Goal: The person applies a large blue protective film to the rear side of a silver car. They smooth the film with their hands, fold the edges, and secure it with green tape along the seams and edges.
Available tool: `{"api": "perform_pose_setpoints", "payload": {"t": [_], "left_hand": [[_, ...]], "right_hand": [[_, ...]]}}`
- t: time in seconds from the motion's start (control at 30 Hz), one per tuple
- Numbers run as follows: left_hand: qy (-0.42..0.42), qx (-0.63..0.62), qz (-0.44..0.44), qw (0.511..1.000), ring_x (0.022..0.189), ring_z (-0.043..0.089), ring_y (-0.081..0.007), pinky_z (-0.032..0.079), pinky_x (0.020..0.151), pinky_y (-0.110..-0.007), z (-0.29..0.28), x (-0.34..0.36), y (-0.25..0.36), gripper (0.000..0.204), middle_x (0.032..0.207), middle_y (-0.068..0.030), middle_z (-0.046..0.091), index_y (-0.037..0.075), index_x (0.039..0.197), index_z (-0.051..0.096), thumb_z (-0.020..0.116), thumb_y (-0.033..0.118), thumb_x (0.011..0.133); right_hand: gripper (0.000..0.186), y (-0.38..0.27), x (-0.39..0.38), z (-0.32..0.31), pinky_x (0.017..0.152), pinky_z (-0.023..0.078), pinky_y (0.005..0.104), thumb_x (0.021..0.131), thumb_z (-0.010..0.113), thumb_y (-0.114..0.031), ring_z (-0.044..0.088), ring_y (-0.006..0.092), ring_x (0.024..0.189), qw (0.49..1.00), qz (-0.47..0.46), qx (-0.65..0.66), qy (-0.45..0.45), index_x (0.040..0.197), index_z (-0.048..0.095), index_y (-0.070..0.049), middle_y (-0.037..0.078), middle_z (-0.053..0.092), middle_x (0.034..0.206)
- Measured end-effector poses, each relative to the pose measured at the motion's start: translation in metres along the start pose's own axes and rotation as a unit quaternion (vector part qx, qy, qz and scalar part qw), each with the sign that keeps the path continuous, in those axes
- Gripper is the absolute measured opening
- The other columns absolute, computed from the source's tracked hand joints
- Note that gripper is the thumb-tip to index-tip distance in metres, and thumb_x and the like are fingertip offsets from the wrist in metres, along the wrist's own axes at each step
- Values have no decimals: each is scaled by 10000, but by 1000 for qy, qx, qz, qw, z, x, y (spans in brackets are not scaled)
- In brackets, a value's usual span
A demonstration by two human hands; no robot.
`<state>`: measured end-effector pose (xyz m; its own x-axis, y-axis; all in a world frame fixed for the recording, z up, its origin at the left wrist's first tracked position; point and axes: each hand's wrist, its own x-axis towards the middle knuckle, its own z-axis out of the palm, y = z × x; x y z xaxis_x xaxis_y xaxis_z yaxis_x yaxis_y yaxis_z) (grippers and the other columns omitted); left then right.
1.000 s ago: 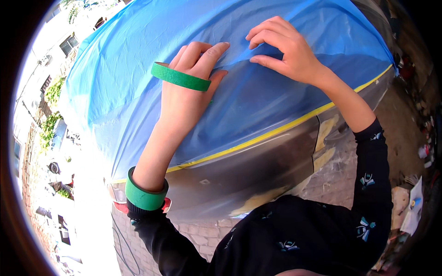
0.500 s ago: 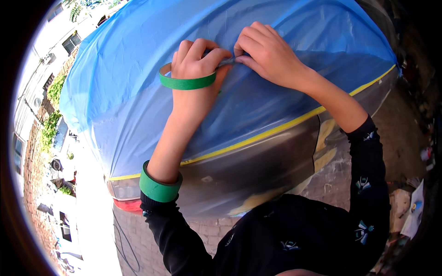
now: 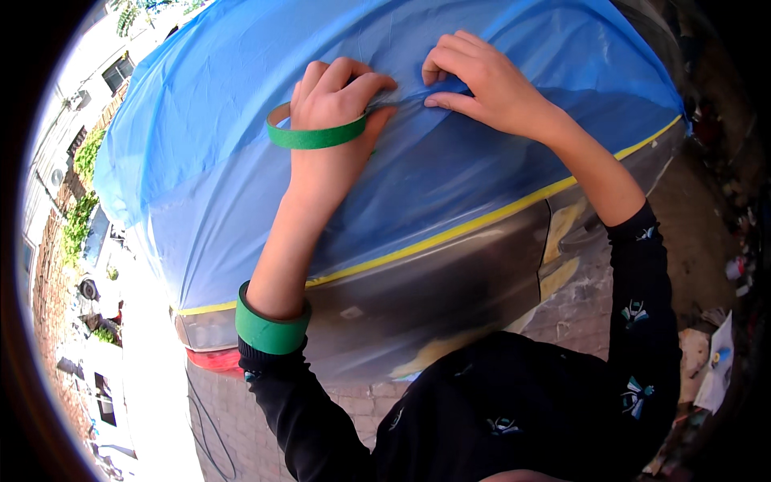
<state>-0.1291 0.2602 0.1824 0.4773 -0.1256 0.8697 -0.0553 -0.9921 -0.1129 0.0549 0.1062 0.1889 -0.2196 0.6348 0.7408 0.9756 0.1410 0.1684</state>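
A thin blue plastic sheet (image 3: 209, 161) is draped over a car. My left hand (image 3: 329, 104) is curled at a bunched bit of the sheet; thumb and forefinger sit either side of it, and the pinch itself is partly hidden. To its right, my right hand (image 3: 494, 88) hovers close over the sheet, thumb and forefinger apart with nothing visible between them. A narrow green tape roll (image 3: 317, 137) hangs around my left hand. Around my left wrist sits a wider green tape roll (image 3: 271, 332). Yellow tape (image 3: 450, 234) runs along the sheet's lower edge.
Below the yellow tape shows the car's dull grey bodywork (image 3: 418, 293) with tan patches, and a red lamp (image 3: 215, 361) at its left. Brick paving (image 3: 345, 414) lies beneath, with a dark cable (image 3: 210, 434) on it. Cardboard and other clutter (image 3: 695, 365) stand at right.
My right hand has drawn away to the right and its thumb and forefinger have parted. My left hand has shifted slightly left, so the gap between the hands is wider.
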Motion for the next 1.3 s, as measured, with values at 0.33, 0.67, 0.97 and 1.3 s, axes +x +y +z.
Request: {"api": "perform_pose_setpoints", "payload": {"t": [0.33,0.67,0.97,1.3], "left_hand": [[20,14,13,1000,884,551,-246,469,795,-366,12,3,3,246,927,-16,637,134,904,743,840,114,679],[32,146,79,986,803,559,-225,441,593,-382,43,10,7,161,853,-20,534,113,766,576,732,92,728],[0,-1,60,998,881,564,-278,473,783,-408,29,14,7,262,929,-52,583,78,908,625,803,75,716],[-8,-25,47,999,880,567,-263,464,791,-392,27,16,10,274,927,-39,612,103,922,699,837,105,685]], "right_hand": [[147,2,-2,2,796,484,388,898,687,-123,570,293,891,999,8,28,17,941,560,-61,88,576,924],[308,11,-19,-17,888,478,369,799,779,-92,562,284,1015,999,-14,21,37,1024,575,-38,83,581,1036],[196,19,-28,-19,856,479,359,818,761,-88,564,273,992,1000,6,-22,10,933,611,-37,73,594,960],[95,26,-23,-27,811,488,305,898,718,-94,605,176,872,986,81,148,-1,881,659,-22,43,630,901]]}}
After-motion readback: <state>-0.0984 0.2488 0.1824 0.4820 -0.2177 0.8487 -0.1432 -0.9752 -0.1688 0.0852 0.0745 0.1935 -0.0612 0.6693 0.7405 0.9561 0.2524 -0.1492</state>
